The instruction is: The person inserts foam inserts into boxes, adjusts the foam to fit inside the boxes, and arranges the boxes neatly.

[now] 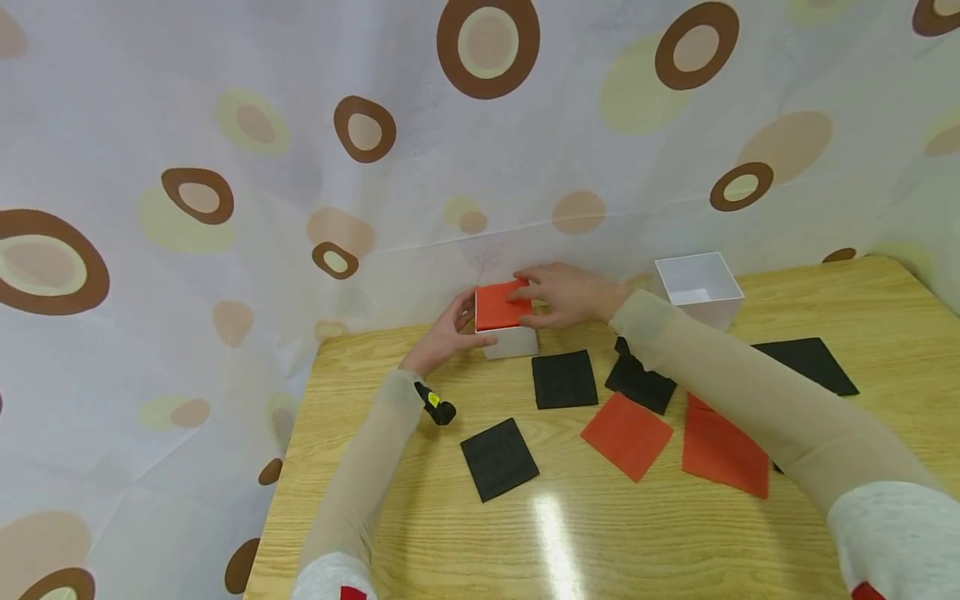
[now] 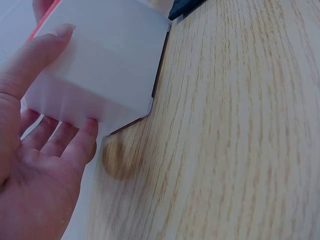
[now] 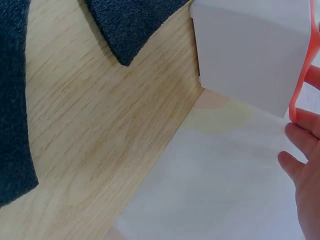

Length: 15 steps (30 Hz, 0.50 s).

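Observation:
A white box point(image 1: 512, 343) stands near the back edge of the table, with a red cloth square point(image 1: 497, 308) spread over its top. My left hand point(image 1: 442, 340) holds the box from the left. In the left wrist view its thumb point(image 2: 47, 47) presses one white face, while the fingers curl against the adjoining side. From the right, my right hand point(image 1: 576, 295) reaches over the box, and its fingertips rest on the red cloth. The right wrist view shows those fingers point(image 3: 305, 140) at the cloth's edge, slightly bent and spread.
Black cloth squares point(image 1: 565, 380) and red cloth squares point(image 1: 627, 436) lie scattered in front of the box. Another white box point(image 1: 708, 310), open at the top, stands at the back right. A patterned curtain point(image 1: 420, 183) hangs behind the wooden table point(image 1: 637, 542).

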Each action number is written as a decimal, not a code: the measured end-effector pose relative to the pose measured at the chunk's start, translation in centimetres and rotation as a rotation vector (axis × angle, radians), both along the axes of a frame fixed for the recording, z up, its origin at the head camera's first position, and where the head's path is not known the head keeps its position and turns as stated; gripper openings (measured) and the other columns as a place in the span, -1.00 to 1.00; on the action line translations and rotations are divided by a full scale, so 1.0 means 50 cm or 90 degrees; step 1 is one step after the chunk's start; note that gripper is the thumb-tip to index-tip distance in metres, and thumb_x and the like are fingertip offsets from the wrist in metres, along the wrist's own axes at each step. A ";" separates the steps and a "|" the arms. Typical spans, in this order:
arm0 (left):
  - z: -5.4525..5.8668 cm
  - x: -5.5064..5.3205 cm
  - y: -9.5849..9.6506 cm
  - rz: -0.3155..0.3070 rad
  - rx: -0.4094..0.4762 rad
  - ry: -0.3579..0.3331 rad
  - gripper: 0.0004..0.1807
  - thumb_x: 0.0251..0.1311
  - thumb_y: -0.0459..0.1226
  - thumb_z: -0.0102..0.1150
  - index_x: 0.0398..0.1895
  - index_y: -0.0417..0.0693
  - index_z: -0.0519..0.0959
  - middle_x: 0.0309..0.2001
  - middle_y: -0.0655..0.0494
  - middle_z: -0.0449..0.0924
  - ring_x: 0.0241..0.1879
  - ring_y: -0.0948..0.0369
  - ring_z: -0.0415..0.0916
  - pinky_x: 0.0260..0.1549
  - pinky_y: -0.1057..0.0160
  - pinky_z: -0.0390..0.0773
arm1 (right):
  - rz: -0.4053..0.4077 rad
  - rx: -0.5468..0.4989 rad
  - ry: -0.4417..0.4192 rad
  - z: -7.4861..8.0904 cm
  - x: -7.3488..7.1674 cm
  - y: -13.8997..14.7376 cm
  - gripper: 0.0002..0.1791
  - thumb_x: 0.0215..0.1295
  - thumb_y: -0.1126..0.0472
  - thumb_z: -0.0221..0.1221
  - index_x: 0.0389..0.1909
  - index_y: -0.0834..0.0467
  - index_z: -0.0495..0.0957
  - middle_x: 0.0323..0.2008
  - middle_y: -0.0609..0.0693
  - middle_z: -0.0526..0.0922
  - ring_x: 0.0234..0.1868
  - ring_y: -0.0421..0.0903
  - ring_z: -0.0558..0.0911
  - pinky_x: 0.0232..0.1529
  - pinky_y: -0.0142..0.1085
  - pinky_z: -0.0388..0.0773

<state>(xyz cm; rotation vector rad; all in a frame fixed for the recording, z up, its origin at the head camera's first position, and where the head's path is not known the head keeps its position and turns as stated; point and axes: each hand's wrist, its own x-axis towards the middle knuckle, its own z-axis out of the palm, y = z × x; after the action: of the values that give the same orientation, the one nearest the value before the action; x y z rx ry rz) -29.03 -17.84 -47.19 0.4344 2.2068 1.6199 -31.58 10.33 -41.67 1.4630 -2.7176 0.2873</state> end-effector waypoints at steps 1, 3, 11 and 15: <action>0.001 0.001 0.000 0.002 -0.001 -0.001 0.07 0.26 -0.23 0.48 0.69 0.21 -0.02 0.64 0.20 0.05 0.62 0.14 0.01 0.52 0.02 0.19 | 0.001 0.001 0.002 0.000 0.001 0.000 -0.45 0.47 -0.14 0.20 0.32 0.08 0.60 0.42 0.31 0.42 0.40 0.30 0.44 0.46 0.16 0.30; 0.002 0.002 -0.001 0.002 -0.004 0.000 0.07 0.26 -0.22 0.48 0.69 0.21 -0.02 0.64 0.20 0.04 0.63 0.14 0.01 0.52 0.01 0.18 | 0.002 0.003 0.010 -0.001 0.003 0.000 -0.45 0.50 -0.14 0.18 0.33 0.08 0.60 0.46 0.30 0.38 0.45 0.30 0.39 0.49 0.17 0.24; 0.003 0.003 -0.002 -0.004 0.009 -0.002 0.07 0.26 -0.21 0.48 0.69 0.23 -0.02 0.64 0.22 0.05 0.62 0.14 0.01 0.52 0.00 0.19 | 0.022 -0.008 0.061 -0.010 0.017 -0.014 -0.46 0.49 -0.16 0.16 0.33 0.05 0.60 0.34 0.18 0.52 0.37 0.21 0.43 0.48 0.14 0.23; 0.001 0.002 -0.001 -0.010 0.014 0.003 0.06 0.27 -0.22 0.47 0.68 0.23 -0.02 0.64 0.21 0.04 0.63 0.14 0.00 0.52 0.01 0.18 | 0.032 -0.001 0.068 -0.017 0.025 -0.021 -0.43 0.49 -0.18 0.15 0.34 0.06 0.59 0.31 0.16 0.54 0.34 0.20 0.45 0.47 0.14 0.23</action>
<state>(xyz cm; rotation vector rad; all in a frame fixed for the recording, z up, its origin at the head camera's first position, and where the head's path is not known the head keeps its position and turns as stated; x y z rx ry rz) -28.94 -17.89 -47.13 0.4606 2.1855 1.6376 -30.33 9.26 -42.49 1.5015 -2.6011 0.2074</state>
